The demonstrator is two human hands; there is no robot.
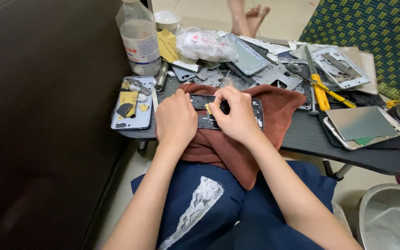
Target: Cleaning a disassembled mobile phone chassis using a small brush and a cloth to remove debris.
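fingers: right hand pinching one yellow scrap | left hand flat, pressing one phone frame | one bottle

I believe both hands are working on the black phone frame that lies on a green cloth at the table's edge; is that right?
Not quite: the head view shows the cloth is reddish-brown, not green. The left hand and right hand are indeed on the black phone frame at the table edge.

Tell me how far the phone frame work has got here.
Done: a light back cover lies aside, sticker scraps on it. In hand: left hand steadies the dark frame on the brown cloth; right hand pinches a yellowish bit. Left: parts pile behind.
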